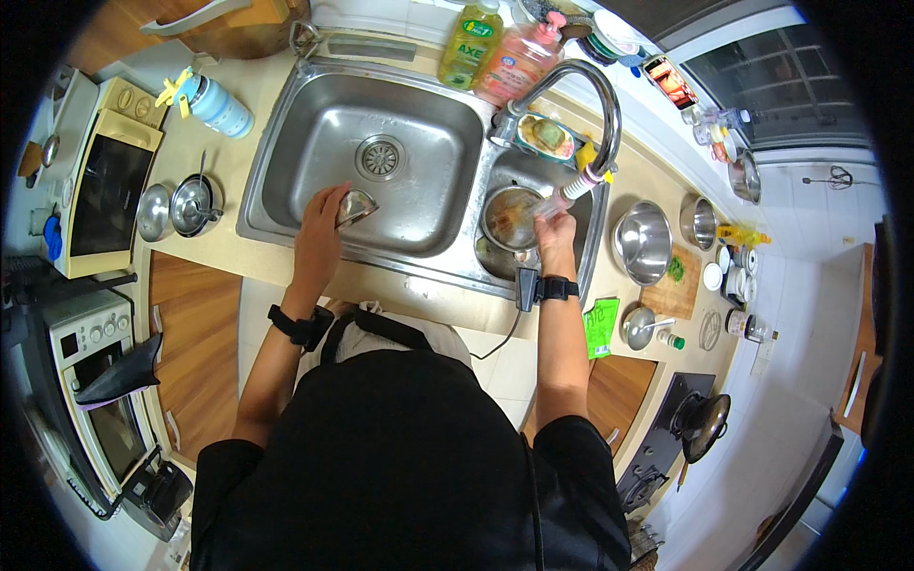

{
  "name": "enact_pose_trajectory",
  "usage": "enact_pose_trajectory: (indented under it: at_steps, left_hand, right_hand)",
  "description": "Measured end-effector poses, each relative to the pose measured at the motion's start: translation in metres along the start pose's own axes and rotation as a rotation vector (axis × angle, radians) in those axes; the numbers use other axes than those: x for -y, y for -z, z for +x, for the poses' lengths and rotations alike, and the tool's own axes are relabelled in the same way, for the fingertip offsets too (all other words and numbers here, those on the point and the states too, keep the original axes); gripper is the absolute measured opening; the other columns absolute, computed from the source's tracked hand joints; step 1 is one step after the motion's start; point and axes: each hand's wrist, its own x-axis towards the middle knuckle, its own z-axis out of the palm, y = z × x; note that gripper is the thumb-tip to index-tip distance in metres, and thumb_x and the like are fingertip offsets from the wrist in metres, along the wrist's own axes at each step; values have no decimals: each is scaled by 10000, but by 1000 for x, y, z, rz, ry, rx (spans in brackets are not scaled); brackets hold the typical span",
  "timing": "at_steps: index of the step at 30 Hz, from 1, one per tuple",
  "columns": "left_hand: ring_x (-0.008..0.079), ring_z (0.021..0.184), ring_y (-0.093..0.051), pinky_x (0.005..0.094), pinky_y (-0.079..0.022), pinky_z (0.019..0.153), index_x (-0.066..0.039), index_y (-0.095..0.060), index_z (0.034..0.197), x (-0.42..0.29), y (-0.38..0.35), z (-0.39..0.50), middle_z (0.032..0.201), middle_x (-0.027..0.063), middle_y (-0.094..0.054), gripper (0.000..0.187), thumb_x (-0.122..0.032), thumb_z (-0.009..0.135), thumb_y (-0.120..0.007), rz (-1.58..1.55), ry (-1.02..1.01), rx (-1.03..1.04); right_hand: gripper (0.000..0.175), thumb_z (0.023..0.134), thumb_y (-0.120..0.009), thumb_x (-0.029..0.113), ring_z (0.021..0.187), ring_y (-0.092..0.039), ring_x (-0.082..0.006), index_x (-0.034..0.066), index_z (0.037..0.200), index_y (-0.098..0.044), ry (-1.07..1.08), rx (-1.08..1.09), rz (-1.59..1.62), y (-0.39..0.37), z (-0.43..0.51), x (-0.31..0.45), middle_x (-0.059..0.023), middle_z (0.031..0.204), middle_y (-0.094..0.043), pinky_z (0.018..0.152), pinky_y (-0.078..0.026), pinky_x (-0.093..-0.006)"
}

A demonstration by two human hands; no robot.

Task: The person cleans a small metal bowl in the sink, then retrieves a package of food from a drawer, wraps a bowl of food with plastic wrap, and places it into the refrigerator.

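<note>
My left hand [325,218] holds a small shiny metal cup [355,208], tilted, over the near part of the large stainless steel sink basin [428,207]. My right hand [555,232] is over the small basin [507,168], its fingers at the clear tip of the faucet nozzle [553,205]. Beside those fingers, a round metal bowl [508,218] with brownish contents sits in the small basin. The chrome faucet [610,107] arches above it. Part of the bowl's right side is hidden by the nozzle and hand.
Dish soap [470,46] and a pink pump bottle [518,64] stand behind the sink. A dish with a sponge [548,134] rests by the faucet. Rightward are a steel mixing bowl [643,243] and cutting board [682,292] with chopped greens. A blue bottle [218,107] stands left.
</note>
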Motion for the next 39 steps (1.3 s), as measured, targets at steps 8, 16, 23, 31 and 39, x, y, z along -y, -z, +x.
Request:
enact_pose_trajectory:
  at_steps: [8, 16, 23, 31, 39]
  left_hand:
    - [325, 1152, -516, 387, -449, 939, -105, -515, 1301, -2, 2, 1, 1239, 125, -535, 518, 100, 829, -450, 6, -19, -2]
    - [310, 1153, -517, 376, -447, 943, -117, -521, 1298, -3, 3, 9, 1236, 104, -541, 499, 77, 840, -480, 12, -35, -2]
    - [291, 1163, -515, 367, -448, 947, -120, -534, 1288, -2, 6, 17, 1243, 93, -538, 457, 45, 863, -501, 71, -76, -6]
    - [281, 1158, -524, 355, -455, 941, -125, -543, 1279, 4, 13, 16, 1241, 87, -540, 400, -7, 899, -505, 98, -73, -28]
    - [287, 1150, -526, 362, -465, 923, -124, -544, 1277, 6, 15, 16, 1226, 88, -544, 404, 3, 897, -492, 75, -64, -8]
  right_hand:
    - [296, 946, -372, 189, 1095, -524, -212, 27, 1112, -557, -336, -216, -330, -16, -48, 30, -129, 1135, -588, 946, -399, -434]
    - [561, 968, -470, 317, 1397, -285, -222, -20, 1408, -385, 595, 195, -658, -113, -152, 88, -123, 1477, -384, 1146, -132, -349]
    - [578, 959, -513, 366, 1343, -375, -228, -38, 1367, -445, 652, 359, -924, -134, -164, 76, -159, 1394, -480, 1123, -203, -364]
    - [592, 992, -352, 330, 1259, -406, -266, -35, 1444, -241, 291, -215, -276, -78, -112, 44, -164, 1436, -360, 1098, -266, -398]
    - [557, 978, -275, 318, 1319, -318, -396, -99, 1347, -251, -120, -68, 117, -31, -55, 25, -242, 1476, -246, 1111, -240, -507]
